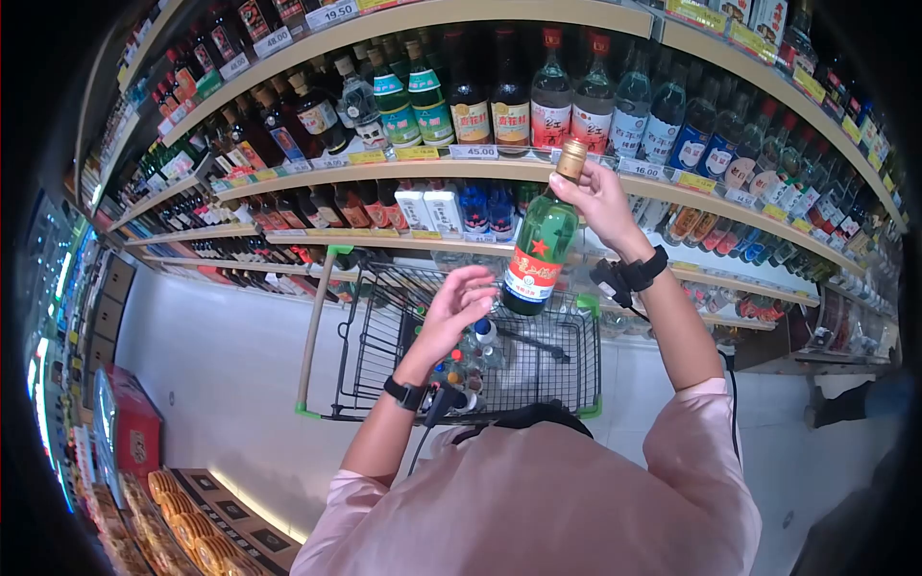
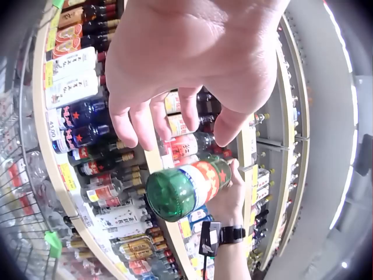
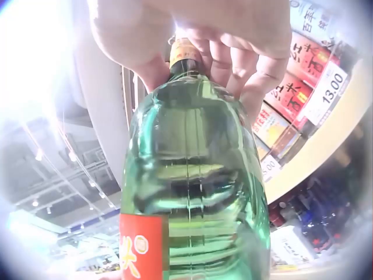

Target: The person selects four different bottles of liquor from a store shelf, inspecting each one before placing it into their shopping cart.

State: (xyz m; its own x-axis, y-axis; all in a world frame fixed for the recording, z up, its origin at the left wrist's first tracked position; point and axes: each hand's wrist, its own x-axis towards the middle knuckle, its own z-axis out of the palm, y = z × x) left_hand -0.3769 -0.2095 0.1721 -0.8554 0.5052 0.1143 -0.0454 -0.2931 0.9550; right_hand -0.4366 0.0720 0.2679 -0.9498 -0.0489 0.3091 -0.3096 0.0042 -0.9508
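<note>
My right hand (image 1: 600, 206) grips a green glass bottle (image 1: 545, 240) by its neck, just under the gold cap (image 1: 571, 161). The bottle tilts a little, base toward my left hand, and carries a red label with a star. In the right wrist view, thumb and fingers wrap the neck of the clear green bottle (image 3: 192, 163). My left hand (image 1: 458, 312) hovers beside the bottle's lower end, fingers spread and loosely bent, holding nothing. The left wrist view shows a gap between that hand (image 2: 192, 64) and the bottle's base.
Below my hands stands a black wire shopping cart (image 1: 576, 355) with green corners, several bottles (image 1: 466, 360) inside. Curved shelves (image 1: 538, 168) of bottles with price tags span the front. A red box (image 1: 139, 427) and packaged food (image 1: 192, 518) stand at the lower left.
</note>
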